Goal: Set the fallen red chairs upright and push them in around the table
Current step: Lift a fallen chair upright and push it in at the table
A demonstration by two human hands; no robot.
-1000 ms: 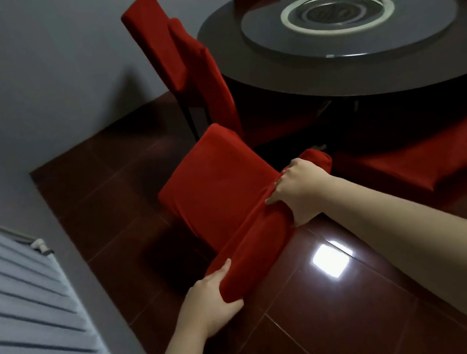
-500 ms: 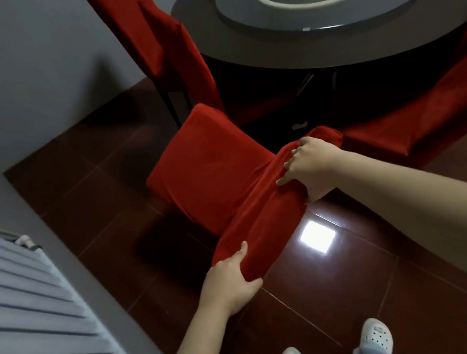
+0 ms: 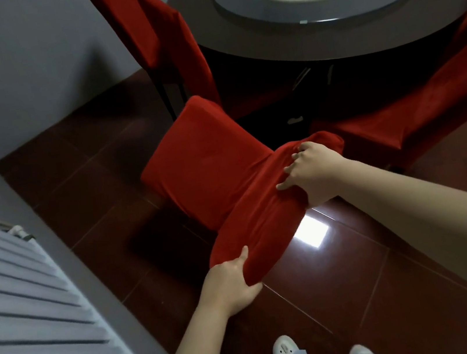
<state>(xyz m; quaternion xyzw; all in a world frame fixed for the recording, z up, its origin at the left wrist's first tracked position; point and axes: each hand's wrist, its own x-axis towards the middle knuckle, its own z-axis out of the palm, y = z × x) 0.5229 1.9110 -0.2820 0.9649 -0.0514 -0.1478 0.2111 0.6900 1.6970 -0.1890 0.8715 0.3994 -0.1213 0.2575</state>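
Table [image 3: 326, 38]: round, dark, far centre.
Red chair [image 3: 209, 165]: upright, near-left of the table, not yet pushed in. Likely a stiff frame of moderate weight under a soft cover that may slip, so grip both ends of the backrest top.
Second red chair [image 3: 428, 103]: apparently lying at right.
Right hand [image 3: 317, 174], left hand [image 3: 231, 287]: each clasps the backrest top.
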